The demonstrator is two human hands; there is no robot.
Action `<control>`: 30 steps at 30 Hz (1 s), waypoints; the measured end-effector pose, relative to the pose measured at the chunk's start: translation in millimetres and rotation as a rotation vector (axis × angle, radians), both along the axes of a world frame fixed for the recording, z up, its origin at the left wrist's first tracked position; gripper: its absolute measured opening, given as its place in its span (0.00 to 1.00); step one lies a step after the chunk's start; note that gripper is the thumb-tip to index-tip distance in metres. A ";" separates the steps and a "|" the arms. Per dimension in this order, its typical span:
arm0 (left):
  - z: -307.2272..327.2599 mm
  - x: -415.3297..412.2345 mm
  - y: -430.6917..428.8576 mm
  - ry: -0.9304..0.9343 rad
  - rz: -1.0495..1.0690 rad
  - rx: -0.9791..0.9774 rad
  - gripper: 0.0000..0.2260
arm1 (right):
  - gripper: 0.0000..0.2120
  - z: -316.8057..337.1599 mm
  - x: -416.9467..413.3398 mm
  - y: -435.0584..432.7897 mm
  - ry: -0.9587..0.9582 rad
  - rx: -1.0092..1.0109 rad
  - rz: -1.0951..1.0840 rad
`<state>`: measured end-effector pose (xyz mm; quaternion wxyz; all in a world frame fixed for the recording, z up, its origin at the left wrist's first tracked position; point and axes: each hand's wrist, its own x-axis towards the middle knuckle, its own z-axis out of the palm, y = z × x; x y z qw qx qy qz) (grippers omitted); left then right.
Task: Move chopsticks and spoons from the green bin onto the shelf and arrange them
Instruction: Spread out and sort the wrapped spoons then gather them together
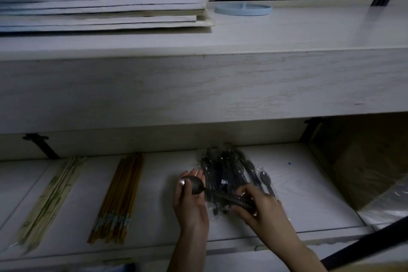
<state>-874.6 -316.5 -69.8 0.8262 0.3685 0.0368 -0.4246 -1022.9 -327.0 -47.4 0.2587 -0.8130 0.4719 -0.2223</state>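
now | left hand [191,196] pinches spoon [194,184] | right hand [257,204] fingers [247,191] grip handle [229,198]

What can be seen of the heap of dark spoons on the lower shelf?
The heap of dark spoons lies on the lower shelf in crumpled clear wrap. They look grey-black, handles mostly toward the camera, a few fanned out rightward. The left hand and the right hand hold a larger spoon over its near edge.

The left hand [190,200] and right hand [259,205] are showing bare, with forearms [293,249] running uncovered to the picture's lower edge. The fingernails [194,170] are looking short and plain, though dimness is making that uncertain.
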 end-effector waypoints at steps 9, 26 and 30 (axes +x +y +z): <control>1.4 1.4 3.4 0.003 -0.028 0.015 0.10 | 0.04 2.0 4.4 -1.0 -0.008 0.163 0.014; -23.2 52.0 13.5 0.304 -0.168 0.111 0.10 | 0.14 -22.8 70.4 -38.9 0.170 0.119 0.090; -24.7 51.5 15.1 0.325 -0.173 0.128 0.09 | 0.28 -46.2 85.6 -52.5 0.548 -0.052 0.047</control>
